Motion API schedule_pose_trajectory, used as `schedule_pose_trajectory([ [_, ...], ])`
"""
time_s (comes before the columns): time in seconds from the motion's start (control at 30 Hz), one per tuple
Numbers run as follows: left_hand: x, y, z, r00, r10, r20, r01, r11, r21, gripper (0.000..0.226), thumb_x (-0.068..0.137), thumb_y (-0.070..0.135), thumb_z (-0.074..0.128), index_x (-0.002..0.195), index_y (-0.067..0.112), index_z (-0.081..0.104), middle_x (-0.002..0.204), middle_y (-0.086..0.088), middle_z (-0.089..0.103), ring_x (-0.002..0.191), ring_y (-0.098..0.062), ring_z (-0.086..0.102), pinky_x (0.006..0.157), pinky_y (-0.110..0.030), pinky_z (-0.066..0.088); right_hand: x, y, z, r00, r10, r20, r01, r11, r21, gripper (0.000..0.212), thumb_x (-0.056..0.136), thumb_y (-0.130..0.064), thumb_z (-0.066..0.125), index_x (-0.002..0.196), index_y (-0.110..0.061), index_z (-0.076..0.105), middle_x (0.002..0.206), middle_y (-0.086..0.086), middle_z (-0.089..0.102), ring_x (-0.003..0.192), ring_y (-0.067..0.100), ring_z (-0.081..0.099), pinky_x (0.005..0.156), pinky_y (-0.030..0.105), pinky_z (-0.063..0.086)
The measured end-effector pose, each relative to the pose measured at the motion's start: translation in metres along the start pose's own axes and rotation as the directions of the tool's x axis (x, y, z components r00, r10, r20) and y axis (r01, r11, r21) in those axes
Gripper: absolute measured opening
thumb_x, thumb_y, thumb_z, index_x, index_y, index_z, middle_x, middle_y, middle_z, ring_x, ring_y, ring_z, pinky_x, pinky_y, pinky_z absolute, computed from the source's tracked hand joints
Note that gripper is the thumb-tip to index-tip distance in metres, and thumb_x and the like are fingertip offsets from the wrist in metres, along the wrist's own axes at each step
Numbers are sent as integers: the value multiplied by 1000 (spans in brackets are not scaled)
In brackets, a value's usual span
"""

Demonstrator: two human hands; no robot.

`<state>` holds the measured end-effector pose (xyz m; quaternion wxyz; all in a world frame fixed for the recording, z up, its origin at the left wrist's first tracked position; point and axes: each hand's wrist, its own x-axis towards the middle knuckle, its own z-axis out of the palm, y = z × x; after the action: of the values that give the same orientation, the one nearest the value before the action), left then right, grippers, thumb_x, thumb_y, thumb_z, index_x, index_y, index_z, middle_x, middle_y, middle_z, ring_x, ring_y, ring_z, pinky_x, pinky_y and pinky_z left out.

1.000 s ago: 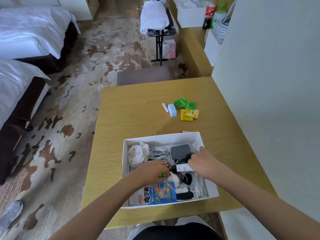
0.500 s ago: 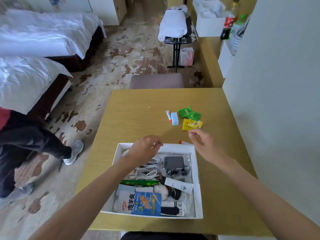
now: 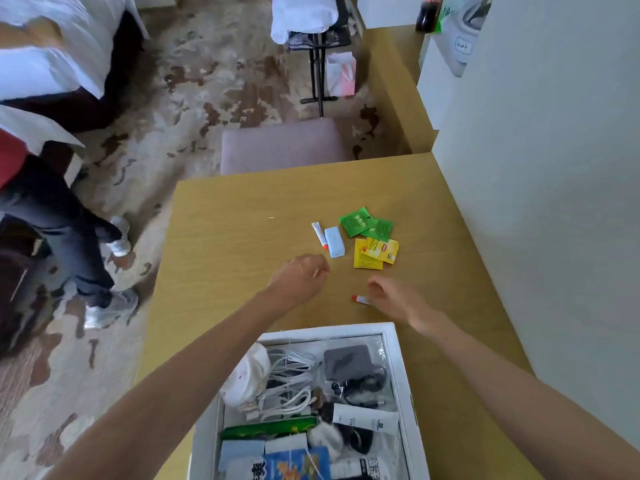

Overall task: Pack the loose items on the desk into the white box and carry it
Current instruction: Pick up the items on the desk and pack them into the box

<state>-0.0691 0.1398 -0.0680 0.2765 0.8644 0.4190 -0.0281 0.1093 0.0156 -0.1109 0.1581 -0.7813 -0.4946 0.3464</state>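
Note:
The white box (image 3: 401, 362) sits at the desk's near edge, full of cables, a black pouch, tubes and packets. Beyond it on the wooden desk (image 3: 235, 244) lie two green sachets (image 3: 365, 223), two yellow sachets (image 3: 375, 252), a small light-blue box (image 3: 334, 241) and a thin white tube with an orange cap (image 3: 319, 234). My left hand (image 3: 299, 277) hovers over the desk just short of the blue box, fingers curled, holding nothing. My right hand (image 3: 394, 297) is low over the desk, its fingers at a small red-capped white tube (image 3: 359, 299).
A wall (image 3: 540, 202) borders the desk on the right. A padded stool (image 3: 284, 145) stands behind the desk's far edge. Another person's legs (image 3: 72, 251) stand on the patterned carpet at the left, near two beds. A luggage rack with white cloth (image 3: 304, 15) is farther back.
Both hands have left the box and reached forward over the desk toward the loose items. The view has tilted so the box lies lower in frame. The person at the left came into view.

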Motion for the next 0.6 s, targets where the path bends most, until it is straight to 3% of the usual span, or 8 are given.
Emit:
schedule_pose_trajectory([
  [0.07, 22, -6, 5, 999, -6, 36, 6, 1000, 1, 23, 91, 25, 44, 108, 24, 59, 118, 0, 62, 100, -25, 59, 83, -37, 50, 9, 6, 9, 999, -18, 39, 22, 996, -86, 29, 90, -31, 61, 105, -6, 62, 108, 10, 60, 96, 25, 57, 70, 32, 40],
  [0.2, 68, -14, 17, 1000, -23, 9, 23, 1000, 13, 40, 87, 24, 52, 126, 22, 47, 131, -3, 51, 113, -29, 52, 85, -40, 47, 18, 24, 18, 997, -60, 44, 69, 964, -258, 24, 88, -29, 61, 109, -16, 62, 108, 3, 56, 98, 22, 54, 79, 35, 46],
  [0.3, 102, -14, 25, 999, -38, -22, 38, 999, 30, 59, 82, 29, 63, 134, 15, 37, 138, -8, 39, 118, -34, 46, 84, -43, 44, 16, 30, 14, 997, -55, 45, 65, 965, -256, 20, 90, -31, 57, 105, -20, 63, 105, -1, 59, 98, 18, 56, 79, 34, 47],
  [0.4, 126, -11, 32, 998, -67, 7, 67, 997, 28, 75, 76, 41, 70, 137, 14, 35, 140, -8, 39, 121, -34, 45, 89, -45, 44, 12, 29, 4, 998, 29, -48, -26, 997, 71, 16, 89, -30, 62, 100, -19, 65, 93, -1, 64, 84, 10, 59, 71, 27, 48],
  [0.5, 133, -5, 41, 999, -44, 5, 44, 994, 105, 72, 70, 45, 72, 131, 19, 41, 130, -6, 50, 118, -30, 48, 80, -40, 42, 6, 21, -10, 980, 142, -139, -60, 878, 475, 11, 86, -19, 69, 96, -14, 66, 81, 5, 68, 65, 7, 61, 62, 23, 52],
  [0.6, 127, -4, 46, 999, 8, -33, -4, 992, 130, 64, 71, 42, 72, 124, 17, 46, 121, -7, 56, 108, -29, 53, 74, -38, 43, -4, 16, -26, 961, 213, -175, -61, 784, 618, 10, 84, -14, 72, 93, -15, 68, 85, 7, 69, 69, 9, 63, 62, 24, 55],
])
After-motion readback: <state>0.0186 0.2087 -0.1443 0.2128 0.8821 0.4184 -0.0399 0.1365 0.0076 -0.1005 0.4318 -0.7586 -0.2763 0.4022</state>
